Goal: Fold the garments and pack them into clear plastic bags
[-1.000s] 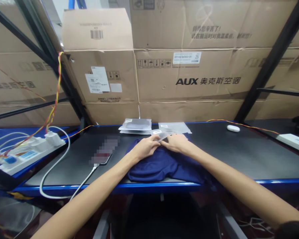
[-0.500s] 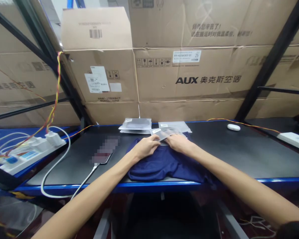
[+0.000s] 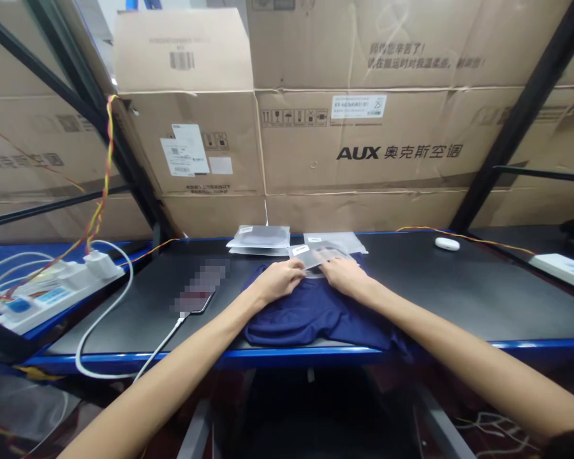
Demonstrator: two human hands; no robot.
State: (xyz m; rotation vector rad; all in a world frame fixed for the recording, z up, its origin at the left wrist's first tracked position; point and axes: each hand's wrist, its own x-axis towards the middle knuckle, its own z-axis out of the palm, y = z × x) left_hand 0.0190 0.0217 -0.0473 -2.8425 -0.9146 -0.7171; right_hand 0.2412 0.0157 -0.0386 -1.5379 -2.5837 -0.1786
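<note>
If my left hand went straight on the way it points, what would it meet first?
Your left hand would likely meet first the translucent bag between your hands, which it seems to touch, though depth is unclear.

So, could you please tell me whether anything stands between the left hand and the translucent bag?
Nothing visible does: the left hand appears to pinch the near left edge of the translucent bag directly. The navy cloth lies beneath them, not in between.
</note>
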